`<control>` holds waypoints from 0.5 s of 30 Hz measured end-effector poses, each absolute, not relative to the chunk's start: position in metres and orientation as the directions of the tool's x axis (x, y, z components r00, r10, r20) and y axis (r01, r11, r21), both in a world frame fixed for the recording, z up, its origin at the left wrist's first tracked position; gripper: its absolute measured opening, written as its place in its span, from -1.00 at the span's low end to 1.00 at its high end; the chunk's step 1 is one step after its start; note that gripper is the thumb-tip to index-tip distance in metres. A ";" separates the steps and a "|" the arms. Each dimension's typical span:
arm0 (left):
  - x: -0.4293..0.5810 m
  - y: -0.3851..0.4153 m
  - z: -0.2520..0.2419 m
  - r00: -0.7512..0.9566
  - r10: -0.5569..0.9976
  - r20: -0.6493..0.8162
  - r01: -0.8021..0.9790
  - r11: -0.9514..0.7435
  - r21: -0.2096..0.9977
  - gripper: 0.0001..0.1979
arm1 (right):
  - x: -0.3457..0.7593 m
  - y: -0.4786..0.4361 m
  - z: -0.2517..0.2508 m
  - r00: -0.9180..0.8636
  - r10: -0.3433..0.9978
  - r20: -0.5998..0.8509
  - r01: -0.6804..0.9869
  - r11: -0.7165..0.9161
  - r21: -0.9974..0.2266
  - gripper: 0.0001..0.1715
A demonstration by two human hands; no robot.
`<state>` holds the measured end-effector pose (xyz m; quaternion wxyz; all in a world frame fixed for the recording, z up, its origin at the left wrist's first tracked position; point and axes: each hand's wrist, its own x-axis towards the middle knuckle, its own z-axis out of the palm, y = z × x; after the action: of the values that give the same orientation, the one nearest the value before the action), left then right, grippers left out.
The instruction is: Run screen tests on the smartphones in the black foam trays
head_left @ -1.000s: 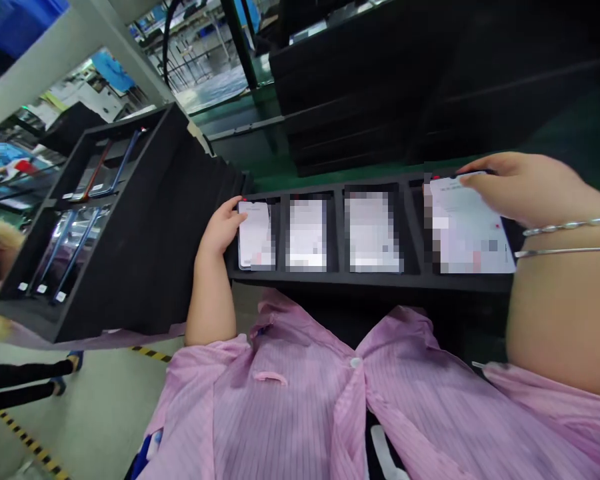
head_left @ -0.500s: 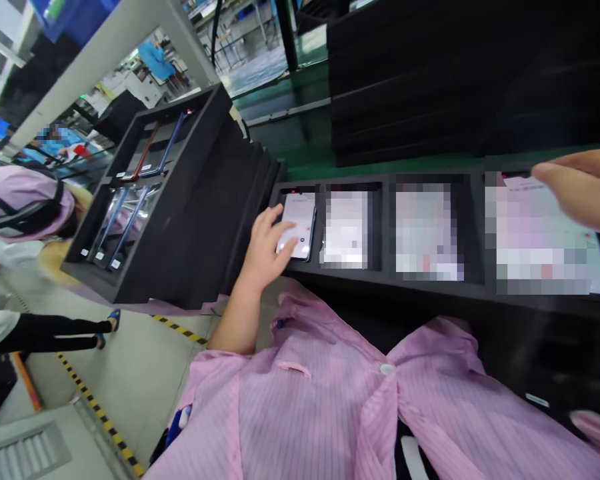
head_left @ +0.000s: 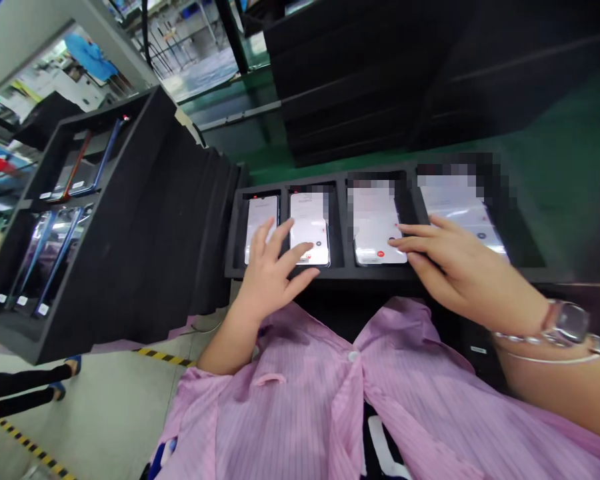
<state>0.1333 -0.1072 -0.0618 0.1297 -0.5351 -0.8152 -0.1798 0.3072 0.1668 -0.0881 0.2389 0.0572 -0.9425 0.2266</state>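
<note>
Several smartphones with lit white screens lie face up in separate slots of a black foam tray (head_left: 340,273). My left hand (head_left: 273,273), fingers spread, is over the leftmost phone (head_left: 261,210) and the second phone (head_left: 307,217), one fingertip at the lower part of the second screen. My right hand (head_left: 460,273) has its fingers stretched out, the tips at the lower right edge of the third phone (head_left: 375,220). Part of the rightmost phone (head_left: 455,197) is hidden behind that hand. Neither hand grips a phone.
Left of me stands a stack of black foam trays (head_left: 145,220); upright phones (head_left: 63,260) stand in its top tray. More black trays (head_left: 380,87) are stacked behind, on a green surface (head_left: 570,173). A person's legs (head_left: 25,393) show on the floor at lower left.
My right hand has come left and down from the rightmost phone to the third one. My left hand has shifted from the leftmost phone to the second. The view has turned right.
</note>
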 end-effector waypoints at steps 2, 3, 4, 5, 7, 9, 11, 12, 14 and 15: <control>0.138 -0.093 -0.066 -0.346 0.864 0.365 0.938 0.320 0.133 -0.62 | 0.306 0.170 -0.096 -0.901 0.001 0.433 -0.176 0.913 -0.368 -0.69; 0.139 -0.087 -0.069 -0.350 0.872 0.342 0.937 0.327 0.125 -0.60 | 0.308 0.172 -0.096 -0.903 0.009 0.430 -0.165 0.916 -0.365 -0.69; 0.139 -0.084 -0.072 -0.361 0.874 0.326 0.932 0.341 0.118 -0.58 | 0.311 0.175 -0.093 -0.892 0.034 0.451 -0.153 0.916 -0.371 -0.70; 0.139 -0.082 -0.074 -0.375 0.871 0.317 0.927 0.358 0.112 -0.57 | 0.316 0.177 -0.088 -0.867 0.089 0.490 -0.130 0.910 -0.394 -0.71; 0.138 -0.081 -0.077 -0.394 0.859 0.328 0.918 0.383 0.100 -0.55 | 0.329 0.182 -0.074 -0.777 0.244 0.581 -0.071 0.882 -0.465 -0.73; 0.137 -0.081 -0.077 -0.401 0.850 0.342 0.914 0.394 0.092 -0.56 | 0.344 0.188 -0.063 -0.673 0.389 0.630 -0.001 0.850 -0.526 -0.76; 0.136 -0.079 -0.076 -0.408 0.844 0.348 0.911 0.401 0.095 -0.56 | 0.355 0.195 -0.062 -0.631 0.437 0.641 0.056 0.850 -0.524 -0.78; 0.136 -0.077 -0.076 -0.409 0.843 0.350 0.911 0.401 0.099 -0.56 | 0.358 0.200 -0.066 -0.637 0.435 0.636 0.086 0.860 -0.503 -0.78; 0.136 -0.075 -0.076 -0.408 0.842 0.352 0.912 0.397 0.107 -0.58 | 0.361 0.208 -0.079 -0.684 0.420 0.597 0.140 0.878 -0.457 -0.79; 0.136 -0.074 -0.076 -0.410 0.843 0.349 0.911 0.395 0.117 -0.59 | 0.361 0.212 -0.086 -0.713 0.412 0.567 0.165 0.885 -0.436 -0.78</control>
<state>0.1360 -0.0741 -0.0765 0.1175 -0.5304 -0.8268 -0.1459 0.3611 0.2118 -0.0858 0.3439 -0.1589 -0.9079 0.1797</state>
